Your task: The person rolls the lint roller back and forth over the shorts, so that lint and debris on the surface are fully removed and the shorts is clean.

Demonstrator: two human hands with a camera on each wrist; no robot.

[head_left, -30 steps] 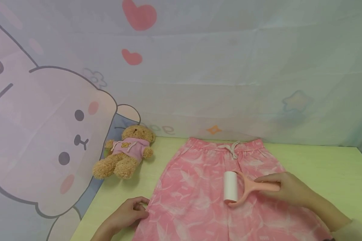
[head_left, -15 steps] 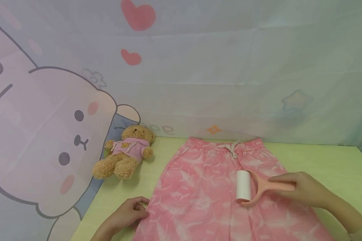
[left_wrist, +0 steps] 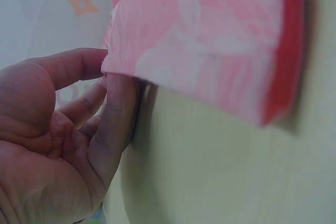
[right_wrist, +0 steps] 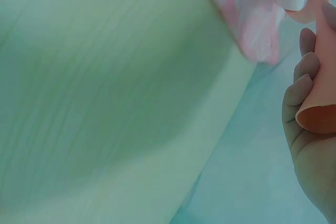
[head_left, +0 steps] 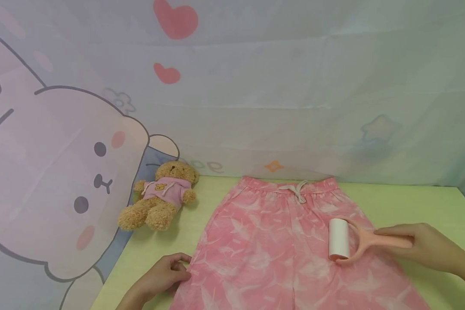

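Pink shorts [head_left: 252, 241] with a white leaf-like print and a pale drawstring lie flat on the table, their lower part cut off in the head view. My left hand [head_left: 163, 275] pinches their left side edge, and the left wrist view shows thumb and fingers [left_wrist: 118, 114] on either side of the cloth. In my right hand [head_left: 430, 247] I grip the peach handle of a lint roller [head_left: 339, 239]. Its white roll is over the right leg of the shorts. From the right wrist view, my fingers [right_wrist: 307, 66] curl round the hollow handle.
A brown teddy bear [head_left: 163, 193] in a pink hoodie lies at the back left of the pale yellow-green table [head_left: 403, 202]. Behind the table hangs a printed cloth [head_left: 255, 86] with a large rabbit, hearts and stars.
My right hand has moved the lint roller to the right across the shorts, from near the centre seam onto the right leg. The left hand has stayed in place.
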